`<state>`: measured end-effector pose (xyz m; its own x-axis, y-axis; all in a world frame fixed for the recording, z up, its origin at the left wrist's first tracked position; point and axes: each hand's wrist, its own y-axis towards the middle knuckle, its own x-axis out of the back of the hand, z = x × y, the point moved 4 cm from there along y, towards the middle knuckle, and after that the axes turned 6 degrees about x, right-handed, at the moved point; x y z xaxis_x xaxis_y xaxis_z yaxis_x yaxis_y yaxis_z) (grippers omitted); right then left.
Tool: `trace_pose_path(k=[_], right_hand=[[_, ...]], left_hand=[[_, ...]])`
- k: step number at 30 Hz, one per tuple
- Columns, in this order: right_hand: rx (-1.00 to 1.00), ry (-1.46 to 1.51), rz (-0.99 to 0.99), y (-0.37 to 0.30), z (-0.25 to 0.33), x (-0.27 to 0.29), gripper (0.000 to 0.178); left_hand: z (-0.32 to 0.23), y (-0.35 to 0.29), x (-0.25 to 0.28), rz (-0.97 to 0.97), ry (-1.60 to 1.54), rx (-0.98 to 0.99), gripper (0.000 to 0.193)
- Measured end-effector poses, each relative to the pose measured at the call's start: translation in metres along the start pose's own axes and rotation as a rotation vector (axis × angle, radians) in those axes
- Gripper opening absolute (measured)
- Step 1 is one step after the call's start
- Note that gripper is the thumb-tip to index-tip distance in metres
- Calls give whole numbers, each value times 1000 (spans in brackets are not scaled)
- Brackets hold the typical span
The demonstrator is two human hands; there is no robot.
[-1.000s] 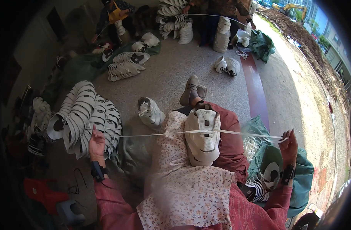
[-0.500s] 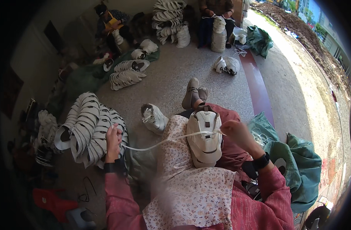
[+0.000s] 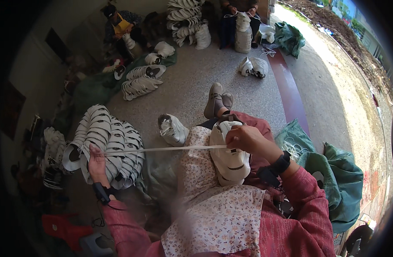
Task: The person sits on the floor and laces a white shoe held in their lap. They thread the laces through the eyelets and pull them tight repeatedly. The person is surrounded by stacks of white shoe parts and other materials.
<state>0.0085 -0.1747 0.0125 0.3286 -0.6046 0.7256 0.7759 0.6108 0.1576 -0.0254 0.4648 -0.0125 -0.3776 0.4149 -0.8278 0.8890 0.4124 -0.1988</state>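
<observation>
A white sneaker upper [image 3: 231, 165] lies across my lap on a floral apron [image 3: 222, 210]. A white shoelace [image 3: 175, 149] runs straight and taut from my left hand [image 3: 97, 162] to the front of the upper. My left hand grips the lace out to the left, beside stacked white shoe uppers [image 3: 112, 145]. Over the upper's eyelet area my right hand [image 3: 248, 140] is closed, thumb and fingers pinched on the shoelace where it meets the shoe. The fingers hide part of the eyelets. Another white laced shoe [image 3: 173, 129] sits on the floor just left of my knees.
Green sacks [image 3: 333, 184] lie at my right, with loose white laces [image 3: 293, 147] on one. A red object [image 3: 65, 229] is at the lower left. More uppers [image 3: 143, 81] lie farther off. Two people sit working at the back, one in a yellow apron [image 3: 123, 26].
My left hand has moved left and slightly down, pulling the sagging shoelace straight. My right hand has come left and in over the upper, now covering its eyelets.
</observation>
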Motion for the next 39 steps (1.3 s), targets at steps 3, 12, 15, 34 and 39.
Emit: trace_pose_path(k=[3, 12, 15, 34, 39], right_hand=[[146, -19, -23, 5, 2, -5, 7], [30, -45, -168, -21, 25, -22, 10], [-43, -116, -199, -25, 30, -25, 12], [138, -82, -204, -30, 21, -28, 12], [177, -53, -181, -30, 18, -28, 11]], left_hand=[[9, -8, -9, 363, 173, 202, 27], [283, -111, -155, 726, 1377, -97, 31], [338, -145, -180, 1137, 1614, -443, 28], [390, -173, -185, 1265, 1910, -541, 22], [386, -185, -191, 1174, 1911, -671, 11]])
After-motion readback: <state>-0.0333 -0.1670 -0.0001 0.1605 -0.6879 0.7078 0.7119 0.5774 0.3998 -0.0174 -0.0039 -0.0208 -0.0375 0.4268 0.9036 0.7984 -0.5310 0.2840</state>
